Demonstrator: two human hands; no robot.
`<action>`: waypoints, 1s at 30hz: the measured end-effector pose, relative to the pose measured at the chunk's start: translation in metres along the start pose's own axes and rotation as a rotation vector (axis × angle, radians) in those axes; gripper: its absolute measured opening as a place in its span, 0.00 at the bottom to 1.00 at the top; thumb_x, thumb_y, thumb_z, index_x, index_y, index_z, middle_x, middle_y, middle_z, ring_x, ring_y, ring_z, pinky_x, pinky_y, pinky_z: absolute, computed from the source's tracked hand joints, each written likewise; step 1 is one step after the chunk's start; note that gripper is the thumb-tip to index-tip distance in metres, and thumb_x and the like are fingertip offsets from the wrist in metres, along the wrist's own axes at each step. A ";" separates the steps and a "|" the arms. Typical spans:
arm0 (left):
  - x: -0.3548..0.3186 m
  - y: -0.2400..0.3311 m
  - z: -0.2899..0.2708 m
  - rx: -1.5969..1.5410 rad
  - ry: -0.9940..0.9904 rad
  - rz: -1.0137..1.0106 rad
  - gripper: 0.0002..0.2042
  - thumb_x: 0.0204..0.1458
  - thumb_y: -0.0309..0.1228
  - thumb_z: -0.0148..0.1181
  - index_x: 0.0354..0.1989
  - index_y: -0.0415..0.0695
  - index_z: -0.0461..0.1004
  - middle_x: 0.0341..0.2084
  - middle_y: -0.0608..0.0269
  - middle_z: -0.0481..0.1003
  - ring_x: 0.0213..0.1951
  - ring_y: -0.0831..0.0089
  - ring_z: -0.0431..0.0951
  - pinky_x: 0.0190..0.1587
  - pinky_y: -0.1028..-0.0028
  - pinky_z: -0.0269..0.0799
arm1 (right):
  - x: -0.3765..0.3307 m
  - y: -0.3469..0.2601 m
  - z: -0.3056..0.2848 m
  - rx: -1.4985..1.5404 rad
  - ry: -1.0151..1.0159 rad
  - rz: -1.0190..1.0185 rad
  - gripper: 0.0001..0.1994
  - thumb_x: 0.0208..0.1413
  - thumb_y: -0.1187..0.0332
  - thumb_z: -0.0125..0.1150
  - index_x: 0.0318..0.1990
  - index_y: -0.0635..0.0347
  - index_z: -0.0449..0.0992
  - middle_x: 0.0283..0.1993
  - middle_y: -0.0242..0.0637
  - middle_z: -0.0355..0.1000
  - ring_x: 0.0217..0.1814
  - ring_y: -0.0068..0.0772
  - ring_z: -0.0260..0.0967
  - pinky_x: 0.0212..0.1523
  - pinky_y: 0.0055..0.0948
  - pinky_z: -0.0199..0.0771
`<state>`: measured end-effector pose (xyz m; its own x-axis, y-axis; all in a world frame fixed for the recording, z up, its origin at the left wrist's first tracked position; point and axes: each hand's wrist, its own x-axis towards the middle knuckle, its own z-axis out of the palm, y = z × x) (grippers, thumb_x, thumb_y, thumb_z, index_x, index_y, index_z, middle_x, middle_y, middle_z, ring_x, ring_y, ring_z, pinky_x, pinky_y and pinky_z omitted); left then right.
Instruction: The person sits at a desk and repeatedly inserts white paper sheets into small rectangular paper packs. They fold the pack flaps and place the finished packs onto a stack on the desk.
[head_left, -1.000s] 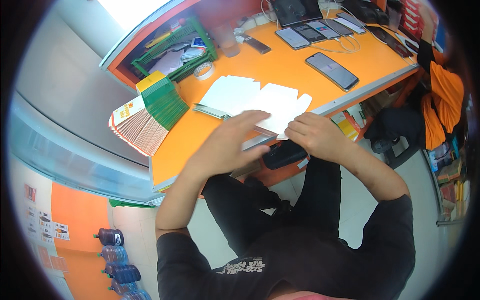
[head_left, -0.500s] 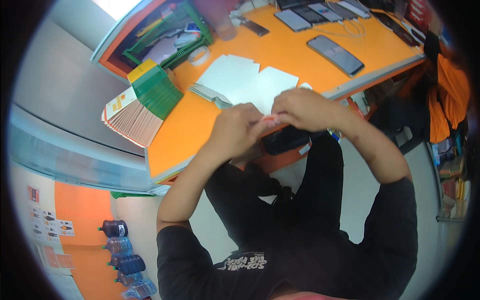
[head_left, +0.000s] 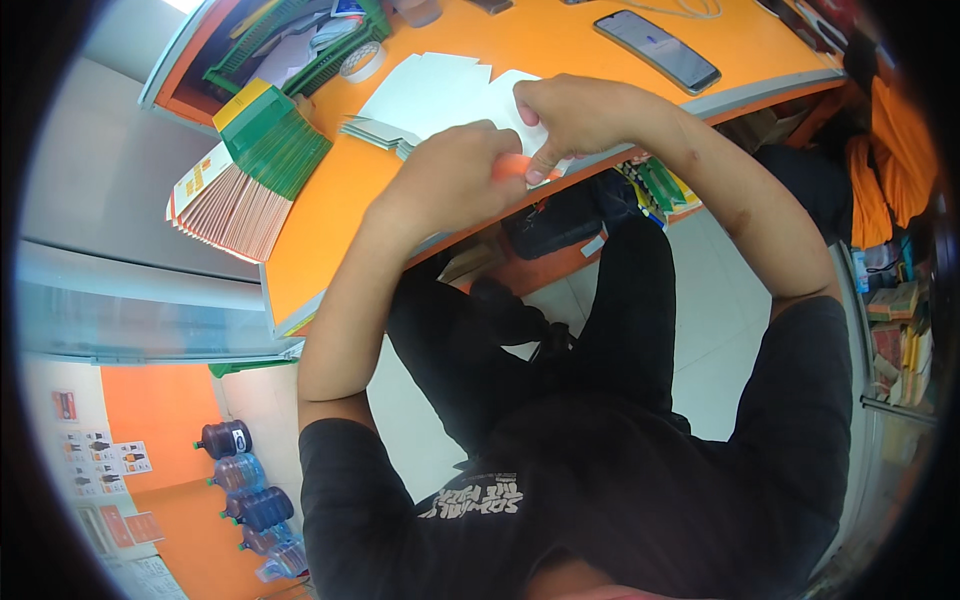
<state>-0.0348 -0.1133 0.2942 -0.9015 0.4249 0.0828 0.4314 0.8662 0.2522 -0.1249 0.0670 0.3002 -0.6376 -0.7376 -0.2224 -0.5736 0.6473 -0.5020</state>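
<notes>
The orange bench (head_left: 330,215) carries white sheets (head_left: 425,90) at twelve o'clock. Over its near edge, your left hand (head_left: 450,175) and right hand (head_left: 570,110) pinch a small orange strip (head_left: 512,166), fingers (head_left: 540,165) closed on it.

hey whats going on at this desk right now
A seated person in a black shirt has both hands together at the near edge of an orange desk. The left hand and right hand pinch a small orange piece between them; what it is cannot be told. Just beyond the hands lies a stack of white sheets. A fanned pile of green and orange booklets sits to the left, and a dark smartphone lies to the right.
</notes>
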 end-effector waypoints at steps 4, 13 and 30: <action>-0.017 0.020 0.002 0.005 0.046 0.024 0.08 0.53 0.28 0.59 0.40 0.44 0.79 0.33 0.53 0.77 0.36 0.49 0.78 0.40 0.60 0.74 | -0.031 0.019 0.015 -0.087 0.260 -0.266 0.26 0.42 0.63 0.79 0.45 0.61 0.69 0.41 0.46 0.75 0.47 0.45 0.74 0.47 0.38 0.73; -0.078 -0.011 -0.005 0.085 0.402 0.213 0.11 0.49 0.21 0.62 0.41 0.46 0.80 0.38 0.61 0.81 0.33 0.62 0.83 0.32 0.68 0.78 | -0.067 0.045 0.039 -0.233 0.692 -0.651 0.13 0.51 0.77 0.66 0.46 0.58 0.78 0.50 0.37 0.77 0.55 0.42 0.72 0.55 0.38 0.71; -0.112 -0.085 -0.011 -0.022 0.554 0.016 0.10 0.52 0.20 0.64 0.43 0.42 0.81 0.46 0.59 0.80 0.59 0.55 0.75 0.56 0.65 0.75 | -0.021 -0.014 0.064 -0.315 0.950 -0.953 0.11 0.48 0.74 0.61 0.41 0.61 0.78 0.38 0.34 0.76 0.43 0.35 0.75 0.42 0.31 0.77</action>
<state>0.0289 -0.2373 0.2740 -0.7812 0.2306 0.5801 0.4497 0.8524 0.2668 -0.0702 0.0606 0.2581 0.0337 -0.5847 0.8105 -0.9917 0.0809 0.0996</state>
